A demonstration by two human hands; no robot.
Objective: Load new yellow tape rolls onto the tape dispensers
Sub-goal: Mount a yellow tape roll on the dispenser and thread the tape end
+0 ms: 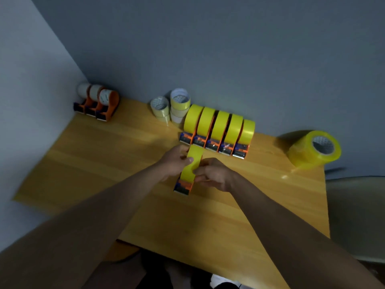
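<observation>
Both forearms reach forward; the left hand [177, 161] and right hand [214, 174] grip the yellow-loaded dispenser [188, 170] from opposite sides, its cutter end [183, 187] nearest the person.

We see a wooden table [104, 155] against a grey-blue wall [208, 49], 2 stacks of near-empty tape cores [169, 107] by that wall, and a grey chair [356, 215] at the right
</observation>
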